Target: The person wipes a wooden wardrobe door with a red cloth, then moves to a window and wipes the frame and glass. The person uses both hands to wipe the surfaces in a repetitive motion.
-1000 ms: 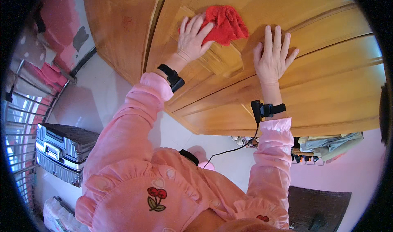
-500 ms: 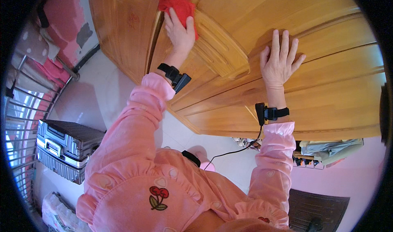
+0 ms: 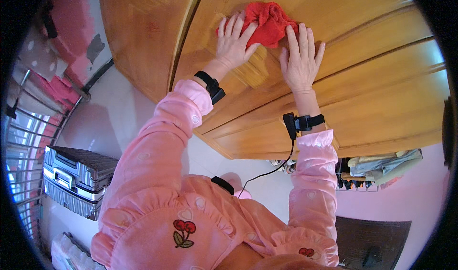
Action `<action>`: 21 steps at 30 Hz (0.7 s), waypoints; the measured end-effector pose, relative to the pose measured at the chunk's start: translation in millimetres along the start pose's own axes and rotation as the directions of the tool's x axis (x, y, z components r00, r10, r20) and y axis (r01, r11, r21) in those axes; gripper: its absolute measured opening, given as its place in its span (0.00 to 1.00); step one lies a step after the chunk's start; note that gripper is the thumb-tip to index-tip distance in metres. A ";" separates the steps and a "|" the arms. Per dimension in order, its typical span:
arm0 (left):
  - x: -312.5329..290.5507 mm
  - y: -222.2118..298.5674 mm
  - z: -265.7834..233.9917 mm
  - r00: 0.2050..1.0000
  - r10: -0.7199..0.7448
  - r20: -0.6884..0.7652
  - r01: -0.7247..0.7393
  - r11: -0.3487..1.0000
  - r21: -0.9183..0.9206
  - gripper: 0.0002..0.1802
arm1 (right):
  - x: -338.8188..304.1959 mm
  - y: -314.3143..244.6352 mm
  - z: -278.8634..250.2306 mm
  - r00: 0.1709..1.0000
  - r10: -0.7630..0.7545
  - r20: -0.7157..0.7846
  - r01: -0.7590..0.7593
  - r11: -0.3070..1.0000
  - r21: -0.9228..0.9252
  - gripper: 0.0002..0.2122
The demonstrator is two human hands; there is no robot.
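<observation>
A bunched red cloth [image 3: 268,24] lies against the wooden door panel [image 3: 362,55] at the top of the view. My left hand [image 3: 234,43] holds it from the left, with the fingers bent over its edge and the thumb out along its lower side. A bit of red shows beyond the left fingers. My right hand [image 3: 300,62] lies on the wood with fingers stretched and apart. Its foremost fingertips touch or overlap the cloth's right edge. Black straps with small devices circle both wrists.
A thin black cable [image 3: 269,175] runs from the right wrist device toward my body. A grey ribbed suitcase [image 3: 76,179] stands at the left by metal window bars [image 3: 24,148]. Folded clothes [image 3: 381,165] sit below the wood at the right, above a dark mat [image 3: 372,241].
My left hand and the red cloth have moved right, away from the gap between the panels. My right hand has shifted left and up to the cloth.
</observation>
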State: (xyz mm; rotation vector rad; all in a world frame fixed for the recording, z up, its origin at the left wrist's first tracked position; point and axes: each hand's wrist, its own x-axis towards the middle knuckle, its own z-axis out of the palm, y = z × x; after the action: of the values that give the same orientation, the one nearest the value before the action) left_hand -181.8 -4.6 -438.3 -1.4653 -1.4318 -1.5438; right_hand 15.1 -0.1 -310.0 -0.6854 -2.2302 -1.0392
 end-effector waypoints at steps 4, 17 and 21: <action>3.5 -21.9 -9.6 0.998 0.065 -0.022 -0.065 0.998 -0.011 0.37 | 2.8 -2.6 15.4 0.996 0.024 -0.090 -0.025 1.000 -0.011 0.33; 1.9 -0.5 13.8 0.896 -0.387 -0.218 0.378 0.922 -0.084 0.36 | 0.6 -7.5 24.5 0.999 0.040 -0.013 -0.042 0.972 -0.232 0.33; -31.4 27.7 12.5 0.981 -0.194 -0.009 0.193 0.979 -0.070 0.32 | -0.7 -5.6 23.9 0.998 0.059 0.028 -0.053 0.982 -0.181 0.36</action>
State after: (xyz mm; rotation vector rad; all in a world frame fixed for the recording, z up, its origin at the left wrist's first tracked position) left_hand -144.9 -8.4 -461.4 -1.3832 -1.5653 -1.7340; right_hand 5.1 15.7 -326.0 -0.8441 -2.1497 -1.2193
